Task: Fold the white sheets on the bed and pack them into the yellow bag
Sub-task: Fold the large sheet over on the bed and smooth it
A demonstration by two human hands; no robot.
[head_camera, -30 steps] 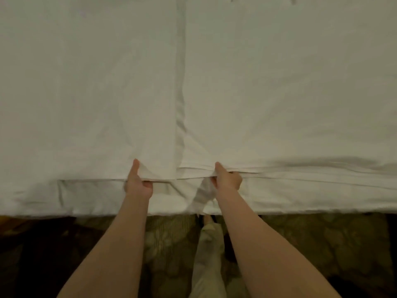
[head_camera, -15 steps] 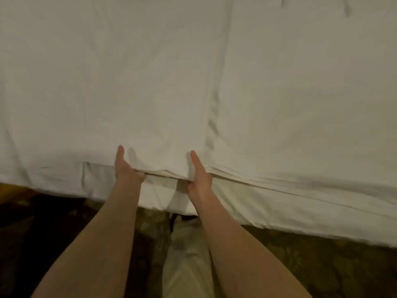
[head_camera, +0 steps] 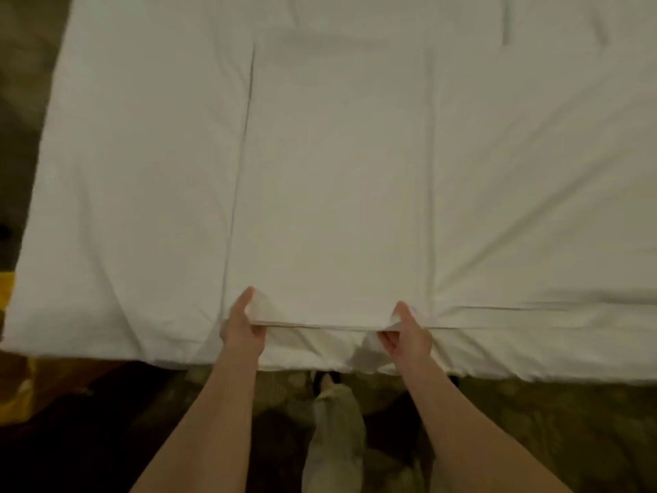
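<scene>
A: Where is the sheet?

B: A folded white sheet (head_camera: pixel 337 179) lies flat on the bed (head_camera: pixel 142 172), forming a tall rectangle in the middle of the view. Its left edge and right edge run straight away from the person, and its near edge sits close to the bed's near side.

A: And the hands?

B: Both are on that near edge. The left hand (head_camera: pixel 243 329) pinches the near left corner, thumb on top and fingers curled underneath the layers. The right hand (head_camera: pixel 409 336) pinches the near right corner the same way, thumb up on the cloth and fingers tucked below. The two corners are lifted slightly off the bed; the edge between them shows several stacked layers.

A: How far apart are the hands?

B: Well apart, one at each near corner, with the sheet's whole near edge between them.

A: What about the bag?

B: A bit of yellow (head_camera: pixel 7 293) shows at the far left, just off the bed's near left corner. Too little of it is visible to say whether it is the bag.

A: Anything else?

B: The bed cover has creases fanning out to the right of the folded sheet. Below the bed is a dark patterned carpet (head_camera: pixel 533 421), and a light trouser leg (head_camera: pixel 336 435) shows between the forearms.
</scene>
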